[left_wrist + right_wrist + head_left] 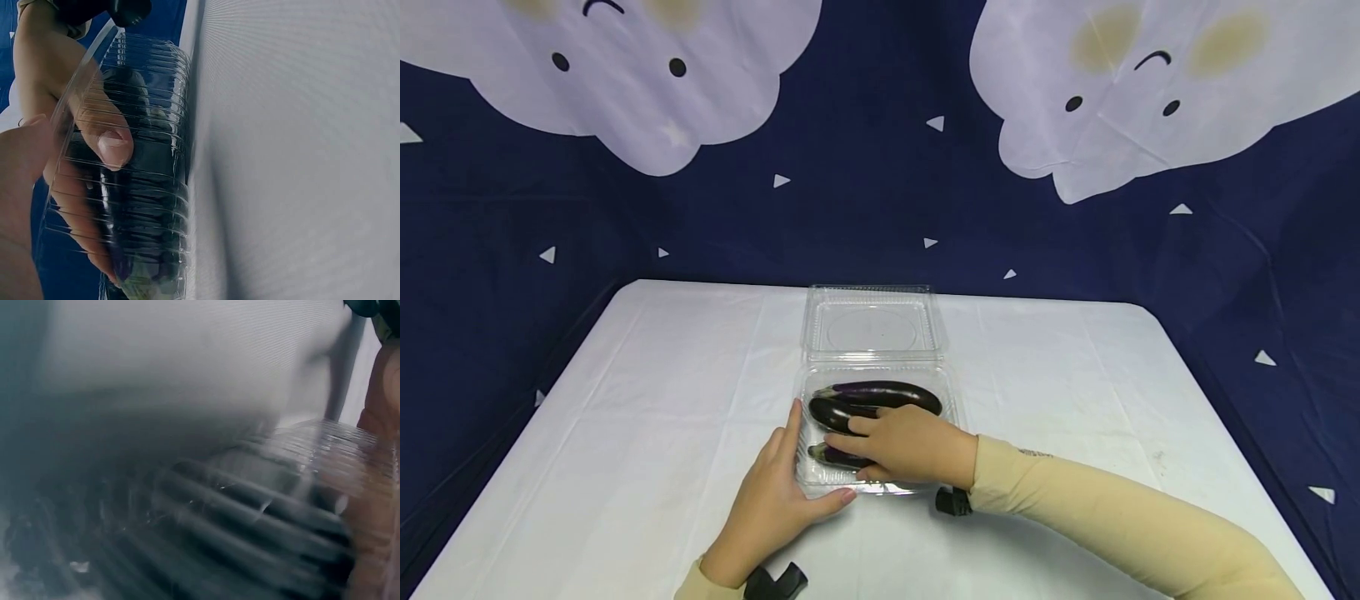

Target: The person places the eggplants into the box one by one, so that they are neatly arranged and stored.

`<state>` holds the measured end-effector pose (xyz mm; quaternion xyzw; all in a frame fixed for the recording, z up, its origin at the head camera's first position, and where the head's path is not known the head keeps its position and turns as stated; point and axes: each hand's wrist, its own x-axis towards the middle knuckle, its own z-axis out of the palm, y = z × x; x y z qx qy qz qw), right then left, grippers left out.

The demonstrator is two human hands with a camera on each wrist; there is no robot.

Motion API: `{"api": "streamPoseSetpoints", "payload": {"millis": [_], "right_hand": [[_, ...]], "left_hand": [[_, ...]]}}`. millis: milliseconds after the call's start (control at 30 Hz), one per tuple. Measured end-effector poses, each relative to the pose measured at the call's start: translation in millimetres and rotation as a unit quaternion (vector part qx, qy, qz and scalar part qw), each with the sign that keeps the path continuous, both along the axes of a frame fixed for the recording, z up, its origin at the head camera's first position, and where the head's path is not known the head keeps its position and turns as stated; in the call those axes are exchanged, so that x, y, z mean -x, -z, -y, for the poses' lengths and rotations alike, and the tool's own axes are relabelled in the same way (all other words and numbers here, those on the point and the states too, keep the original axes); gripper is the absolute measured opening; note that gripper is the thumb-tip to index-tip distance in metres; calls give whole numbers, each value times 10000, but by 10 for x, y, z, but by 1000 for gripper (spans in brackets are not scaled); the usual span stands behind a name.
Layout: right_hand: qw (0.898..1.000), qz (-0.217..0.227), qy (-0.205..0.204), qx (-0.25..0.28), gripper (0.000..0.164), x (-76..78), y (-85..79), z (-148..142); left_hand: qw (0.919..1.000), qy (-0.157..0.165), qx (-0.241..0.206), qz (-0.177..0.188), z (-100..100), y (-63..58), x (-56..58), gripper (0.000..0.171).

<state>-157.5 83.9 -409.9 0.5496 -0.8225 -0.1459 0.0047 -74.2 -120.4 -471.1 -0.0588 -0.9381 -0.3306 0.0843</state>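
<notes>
A clear plastic clamshell box (820, 482) lies on the table with its lid (872, 329) folded back. Three dark purple eggplants are inside: a back one (895, 390), a middle one (829, 412) and a front one (842, 457). My right hand (913, 442) reaches in from the right and grips the front eggplant, thumb on its near side, fingers over the far side. Through the box wall, the left wrist view shows that thumb (115, 144). My left hand (775, 492) rests at the box's near left corner, fingers along the left side, thumb at the front edge.
A white cloth (647, 433) covers the table under the box. Behind it hangs a dark blue curtain (850, 217) with cloud faces. Black wrist mounts (953, 502) sit by both wrists. The right wrist view is largely blurred.
</notes>
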Motion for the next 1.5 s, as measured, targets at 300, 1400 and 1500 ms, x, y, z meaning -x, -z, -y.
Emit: {"api": "streamPoseSetpoints", "payload": {"millis": [300, 1400, 1500], "right_hand": [[9988, -423, -242, 78, 62, 5, 75, -42], [9996, -253, -16, 115, 66, 28, 130, -94], [9998, -110, 74, 135, 65, 30, 108, -114]], "left_hand": [[10000, 25, -11, 19, 3, 0, -4, 131], [10000, 45, 43, -78, 7, -5, 1, 131], [9999, 60, 42, -119, 9, -2, -2, 131]]}}
